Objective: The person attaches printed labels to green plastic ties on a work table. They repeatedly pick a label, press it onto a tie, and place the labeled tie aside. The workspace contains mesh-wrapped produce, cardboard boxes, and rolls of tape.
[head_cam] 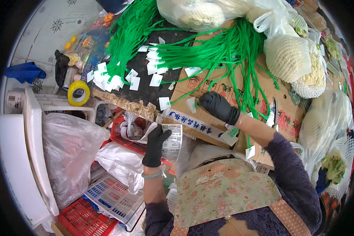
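Observation:
My left hand (155, 144), in a black glove, holds a sheet of printed white labels (172, 142) near the table's front edge. My right hand (219, 107), also black-gloved, has its fingers curled over the flattened cardboard (183, 88); a small white tag (191, 104) lies at its fingertips, and whether it is gripped is hidden. Beyond that hand spreads a bundle of green mesh net bags (200, 54) with white tags (153, 60) at their ends. Another green bundle (125, 38) lies farther left, its tags (107, 79) fanned towards me.
Cauliflowers in foam nets (289, 59) and plastic bags are piled at the right and back. A yellow tape roll (78, 93) stands at the table's left edge. Red crates (87, 218), a large plastic bag (70, 156) and white foam boards (20, 165) are at the lower left.

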### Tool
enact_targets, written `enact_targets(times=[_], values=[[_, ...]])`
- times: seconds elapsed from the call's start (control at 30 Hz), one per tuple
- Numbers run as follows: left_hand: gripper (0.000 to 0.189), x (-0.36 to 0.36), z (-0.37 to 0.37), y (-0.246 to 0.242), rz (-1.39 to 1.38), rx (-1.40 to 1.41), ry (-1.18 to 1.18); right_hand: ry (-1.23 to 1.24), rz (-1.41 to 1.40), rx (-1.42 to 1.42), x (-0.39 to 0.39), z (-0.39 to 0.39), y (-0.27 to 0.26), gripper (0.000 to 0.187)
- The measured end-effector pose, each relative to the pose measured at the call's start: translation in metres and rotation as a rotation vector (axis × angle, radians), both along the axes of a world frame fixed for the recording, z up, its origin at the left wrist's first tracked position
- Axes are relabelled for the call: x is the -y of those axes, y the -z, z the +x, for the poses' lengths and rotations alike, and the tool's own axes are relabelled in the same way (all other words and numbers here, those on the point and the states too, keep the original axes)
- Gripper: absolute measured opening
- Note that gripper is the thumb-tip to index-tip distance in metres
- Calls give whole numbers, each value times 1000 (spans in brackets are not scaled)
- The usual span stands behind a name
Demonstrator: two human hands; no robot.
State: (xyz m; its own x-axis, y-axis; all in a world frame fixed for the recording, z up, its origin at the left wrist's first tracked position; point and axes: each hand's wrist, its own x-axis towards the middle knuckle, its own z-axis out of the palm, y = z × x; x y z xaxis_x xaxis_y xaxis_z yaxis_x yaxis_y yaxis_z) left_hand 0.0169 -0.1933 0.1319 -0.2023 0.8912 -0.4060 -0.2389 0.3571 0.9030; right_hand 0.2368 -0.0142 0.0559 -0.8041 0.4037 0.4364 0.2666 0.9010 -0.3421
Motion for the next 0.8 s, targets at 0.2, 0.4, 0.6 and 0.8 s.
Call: enact_targets(times=[0.2, 0.4, 0.6, 0.8], values=[[23, -36, 12, 24, -41, -45, 239, -203, 130, 118, -4, 35, 3, 29], [22, -81, 14, 52, 75, -625, 520, 136, -251, 33, 5, 14, 2, 16], [32, -111, 11, 61, 34, -567, 641, -121, -87, 8, -17, 11, 6, 7], [34, -124, 13, 62, -58, -607, 758, -102, -94, -9, -22, 11, 6, 10]])
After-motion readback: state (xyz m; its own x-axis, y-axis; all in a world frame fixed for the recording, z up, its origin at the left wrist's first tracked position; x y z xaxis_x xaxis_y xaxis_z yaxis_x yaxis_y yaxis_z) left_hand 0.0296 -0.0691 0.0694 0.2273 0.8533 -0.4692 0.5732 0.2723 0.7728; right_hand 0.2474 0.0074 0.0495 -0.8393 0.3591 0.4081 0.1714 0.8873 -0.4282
